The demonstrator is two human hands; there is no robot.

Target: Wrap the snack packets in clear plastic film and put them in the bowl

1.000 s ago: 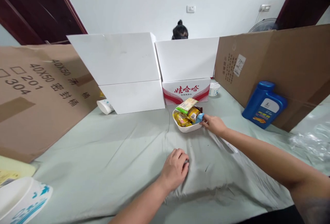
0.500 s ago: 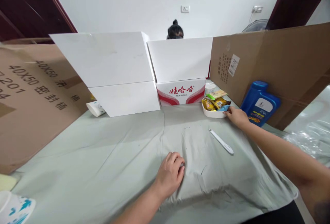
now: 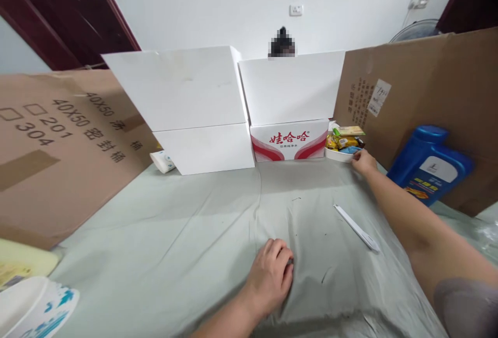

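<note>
One right hand (image 3: 364, 163) gripping one bowl (image 3: 337, 156); one left hand (image 3: 271, 274) curled, contents unclear.

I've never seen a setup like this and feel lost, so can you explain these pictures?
There's no machine here, just a person's two bare hands. One camera, worn on the head, looks forward and down and takes every picture. The right hand holds the edge of a shallow white bowl filled with shiny wrapped snacks. The left hand rests with curled fingers on the pale green cloth; whether anything is under it is hidden. Also on the cloth lies a slim white tool, perhaps a cutter, and to the right is a blue plastic bottle.
</note>
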